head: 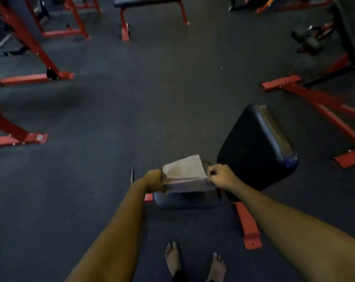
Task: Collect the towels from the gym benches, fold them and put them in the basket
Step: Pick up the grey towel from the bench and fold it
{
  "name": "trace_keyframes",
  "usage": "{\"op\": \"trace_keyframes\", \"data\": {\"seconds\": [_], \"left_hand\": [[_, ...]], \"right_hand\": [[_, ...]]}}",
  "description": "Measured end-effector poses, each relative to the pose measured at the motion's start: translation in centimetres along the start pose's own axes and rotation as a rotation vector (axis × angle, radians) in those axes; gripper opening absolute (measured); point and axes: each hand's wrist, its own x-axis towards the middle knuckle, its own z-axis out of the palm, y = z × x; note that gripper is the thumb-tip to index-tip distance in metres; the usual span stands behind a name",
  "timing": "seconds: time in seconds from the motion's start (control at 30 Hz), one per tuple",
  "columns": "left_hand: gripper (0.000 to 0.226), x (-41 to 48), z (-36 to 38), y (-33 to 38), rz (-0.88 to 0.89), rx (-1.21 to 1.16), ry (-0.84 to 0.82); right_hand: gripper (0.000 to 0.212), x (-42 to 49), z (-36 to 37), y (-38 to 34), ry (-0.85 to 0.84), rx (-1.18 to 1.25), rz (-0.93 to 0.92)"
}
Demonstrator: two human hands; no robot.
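Holding one pale towel stretched between them: left hand, fingers closed on its 9 o'clock edge; right hand, fingertips pinched on its 3 o'clock edge. Towel partly folded, held above dark bench seat pad. Angled backrest pad at 2 o'clock. Bare feet at 6 o'clock.

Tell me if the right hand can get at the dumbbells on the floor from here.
Probably not. The right hand grips the towel over the bench seat; the dumbbells lie far off, past the bench backrest.
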Motion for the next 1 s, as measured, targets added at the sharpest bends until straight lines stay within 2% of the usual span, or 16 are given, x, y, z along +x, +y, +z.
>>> {"op": "trace_keyframes", "data": {"seconds": [0.13,0.23,0.3,0.37,0.43,0.5,0.57,0.6,0.63,0.7,0.77,0.8,0.83,0.9,1.0], "left_hand": [[0.022,2.0,9.4,-2.9,-0.070,-0.047,-0.156],[0.023,2.3,13.1,-4.3,-0.073,-0.073,-0.237],[0.017,2.9,13.9,-5.3,-0.068,-0.107,-0.242],[0.006,4.0,13.7,-6.2,-0.067,-0.189,-0.149],[0.019,5.9,12.8,-6.9,-0.066,-0.279,-0.017],[0.023,8.8,11.2,-7.2,-0.045,-0.321,0.114],[0.014,12.2,9.5,-6.9,-0.028,-0.368,0.248],[0.017,14.3,8.9,-6.9,-0.031,-0.421,0.294],[0.033,15.8,8.6,-6.9,-0.062,-0.479,0.312],[0.072,19.4,9.1,-7.5,-0.203,-0.599,0.284],[0.102,21.5,10.8,-8.2,-0.360,-0.624,0.203],[0.108,22.1,12.1,-8.3,-0.413,-0.614,0.155],[0.108,22.5,13.3,-8.4,-0.438,-0.600,0.120],[0.090,23.2,15.1,-8.3,-0.423,-0.609,0.129],[0.061,24.2,16.2,-8.4,-0.317,-0.595,0.127]], "right_hand": [[0.010,-0.3,8.2,6.9,-0.197,-0.006,0.089],[0.030,-0.6,11.4,9.2,-0.269,-0.001,0.108],[0.027,-0.3,12.0,9.4,-0.281,0.024,0.116],[0.014,0.8,12.1,9.4,-0.238,0.072,0.148],[0.008,2.9,11.8,9.1,-0.148,0.133,0.168],[0.010,5.8,11.2,8.8,-0.064,0.190,0.170],[0.014,9.3,10.4,8.4,0.012,0.210,0.151],[0.013,11.4,10.2,8.4,0.069,0.208,0.146],[0.016,13.0,10.2,8.4,0.134,0.205,0.152],[0.046,16.5,11.4,9.3,0.203,0.165,0.273],[0.071,18.0,13.5,10.4,0.134,0.087,0.510],[0.078,18.0,14.8,10.9,0.088,0.078,0.619],[0.082,17.9,16.0,11.4,0.069,0.092,0.699],[0.084,17.6,17.8,11.8,0.117,0.147,0.768],[0.068,17.8,18.9,11.5,0.145,0.266,0.797]]}}
